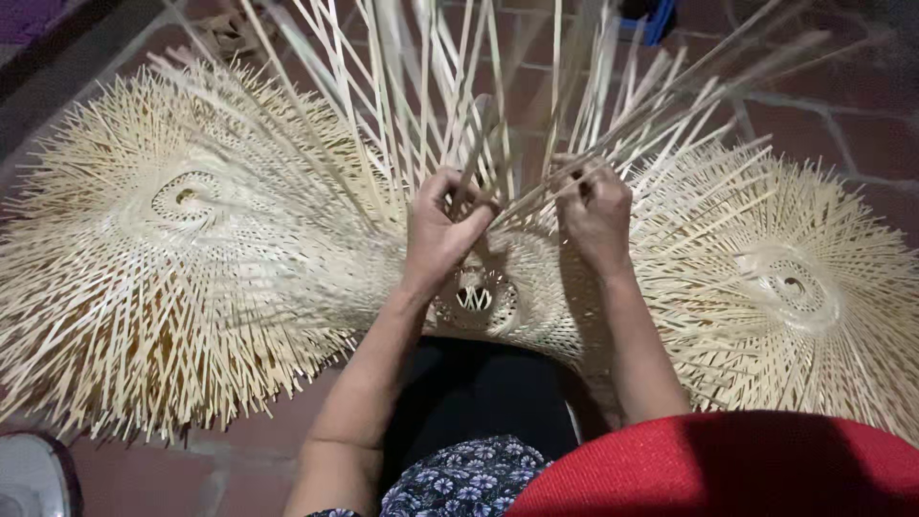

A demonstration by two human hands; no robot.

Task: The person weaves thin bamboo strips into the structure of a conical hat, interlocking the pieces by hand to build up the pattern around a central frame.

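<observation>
A half-woven cone of pale bamboo strips [498,297] rests on my lap, its open tip facing me and long loose strips [431,86] fanning up and away. My left hand [442,228] is closed around a few of these strips just above the woven part. My right hand [595,213] pinches other strips beside it, a hand's width to the right. Both hands sit at the edge of the weave.
A large woven bamboo frame [182,239] with spiky strip ends lies on the left, another one [795,287] on the right. Reddish floor tiles [852,124] show behind. A red woven surface [728,469] fills the bottom right, a grey round object [29,474] the bottom left.
</observation>
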